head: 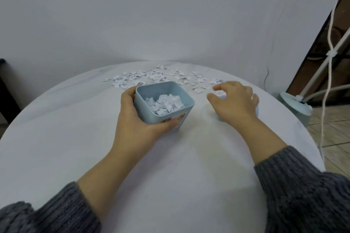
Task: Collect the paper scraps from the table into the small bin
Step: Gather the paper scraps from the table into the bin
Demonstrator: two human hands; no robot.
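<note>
A small light blue square bin (186,108) stands on the round white table (170,166), partly filled with white paper scraps (164,103). My left hand (132,119) grips the bin from its left side, thumb across the front wall. More torn paper scraps (151,77) lie spread in a band along the table's far edge, behind the bin. To the right of the bin, my right hand (234,100) lies palm down with its fingers curled over a light blue object (223,97), most of it hidden beneath the hand. A few scraps lie just beyond its fingertips.
A white wall rises right behind the table. Off the table's right edge stand a pale blue lamp base (295,103), its white pole and hanging white cords (330,47). Tiled floor shows at the right, and a dark piece of furniture (5,89) at the far left.
</note>
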